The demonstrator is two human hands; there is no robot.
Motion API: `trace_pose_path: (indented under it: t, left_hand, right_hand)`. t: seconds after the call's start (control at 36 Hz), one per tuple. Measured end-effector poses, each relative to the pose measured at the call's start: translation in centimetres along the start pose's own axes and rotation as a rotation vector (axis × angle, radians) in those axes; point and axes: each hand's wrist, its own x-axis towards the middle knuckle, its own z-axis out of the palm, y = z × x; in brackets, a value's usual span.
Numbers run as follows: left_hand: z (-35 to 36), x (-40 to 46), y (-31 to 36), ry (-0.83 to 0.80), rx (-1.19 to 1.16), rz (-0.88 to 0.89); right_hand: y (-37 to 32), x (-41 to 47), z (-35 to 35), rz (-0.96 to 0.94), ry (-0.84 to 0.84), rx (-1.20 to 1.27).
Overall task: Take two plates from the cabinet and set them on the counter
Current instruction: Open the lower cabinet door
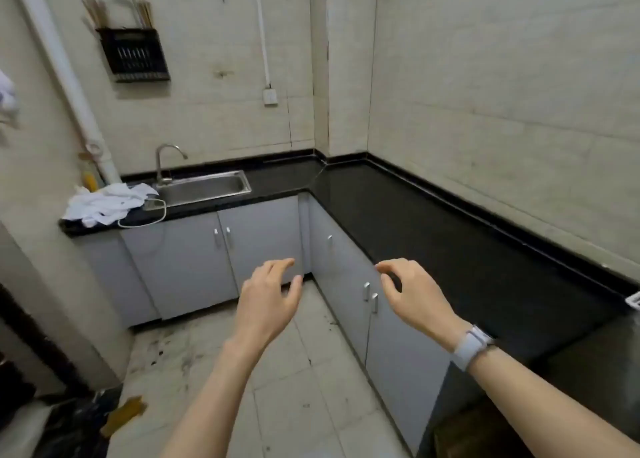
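A: Where are the plates?

B: Not visible; every grey flat cabinet door (349,277) is closed, and the black glossy counter (450,243) is bare.

A: And the hands?

B: The left hand (270,298) and right hand (412,295) are empty, fingers loosely open. The upright steel handles (370,294) lie just left of the right hand, so it is nearer.

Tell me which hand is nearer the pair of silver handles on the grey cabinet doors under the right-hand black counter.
Right. The right hand hovers just right of the silver handles; the left hand is farther left, over the floor.
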Motion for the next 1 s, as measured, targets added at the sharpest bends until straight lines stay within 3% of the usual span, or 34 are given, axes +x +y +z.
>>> trace_pose_path:
  t: [0.28, 0.58, 1.0]
  left_hand:
    - [8.4, 8.0, -9.6, -0.118, -0.068, -0.182]
    - [13.7, 18.6, -17.6, -0.206, -0.109, -0.309]
    - [19.0, 45.5, -31.1, -0.291, -0.006, -0.35]
  right_hand:
    - [5.7, 7.8, 9.6, 0.219, -0.135, 0.136]
    - [7.4, 22.5, 18.3, 0.252, -0.248, 0.155]
    - [9.6, 50.4, 32.2, 0.256, -0.291, 0.161]
